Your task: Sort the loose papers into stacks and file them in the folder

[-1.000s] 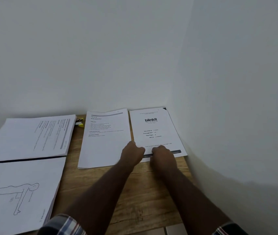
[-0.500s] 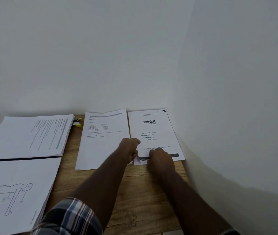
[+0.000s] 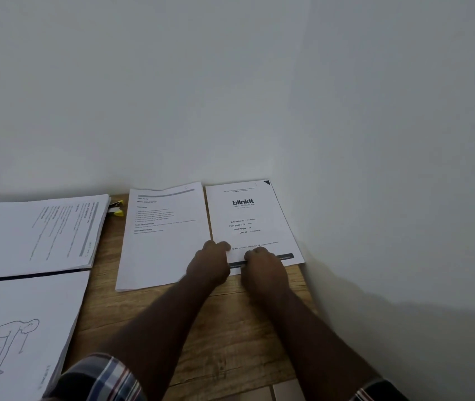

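- Head view: both hands curl on the blinkit stack (image 3: 252, 218), left hand (image 3: 210, 263) and right hand (image 3: 263, 269) at its near edge
- Its long axis runs away from them toward the wall (image 3: 230, 96)

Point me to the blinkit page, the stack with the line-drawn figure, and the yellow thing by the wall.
blinkit page (image 3: 247, 218), head view, printed middle.
figure stack (image 3: 22, 319), head view, top sheet above the drawing.
yellow thing (image 3: 118, 208), head view, its visible yellow part.
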